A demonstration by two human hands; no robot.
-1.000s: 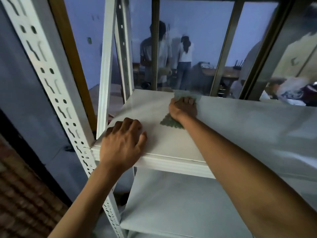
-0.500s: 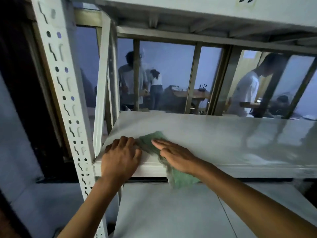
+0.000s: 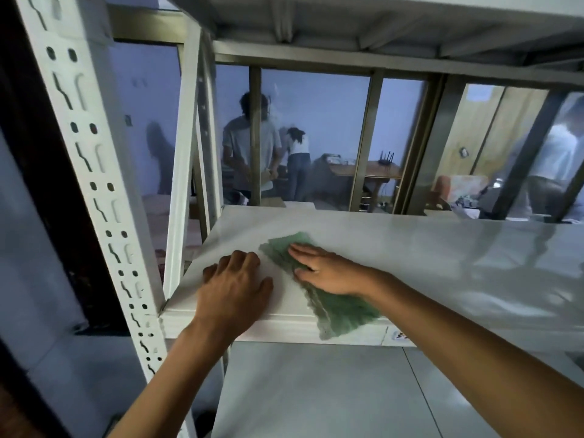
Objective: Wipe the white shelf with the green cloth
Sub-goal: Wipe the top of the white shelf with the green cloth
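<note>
The white shelf (image 3: 426, 263) is a glossy board at chest height in a white metal rack. On its front left part lies the green cloth (image 3: 341, 308), one end hanging over the front edge. My right hand (image 3: 328, 273) lies flat on the cloth, fingers stretched out and pointing left, pressing it onto the board. My left hand (image 3: 234, 289) rests palm down on the shelf's front left corner, just left of the cloth, fingers slightly bent, holding nothing.
A perforated white upright (image 3: 94, 172) stands at the front left, a second upright (image 3: 180, 172) behind it. Another shelf (image 3: 347, 23) hangs close overhead and a lower shelf (image 3: 316, 396) lies beneath. Behind the rack is a glass partition with people beyond it.
My right hand has drawn the cloth from the back of the shelf to its front edge, then nudged it slightly away again. The camera view has dropped lower. My left hand has stayed on the corner.
</note>
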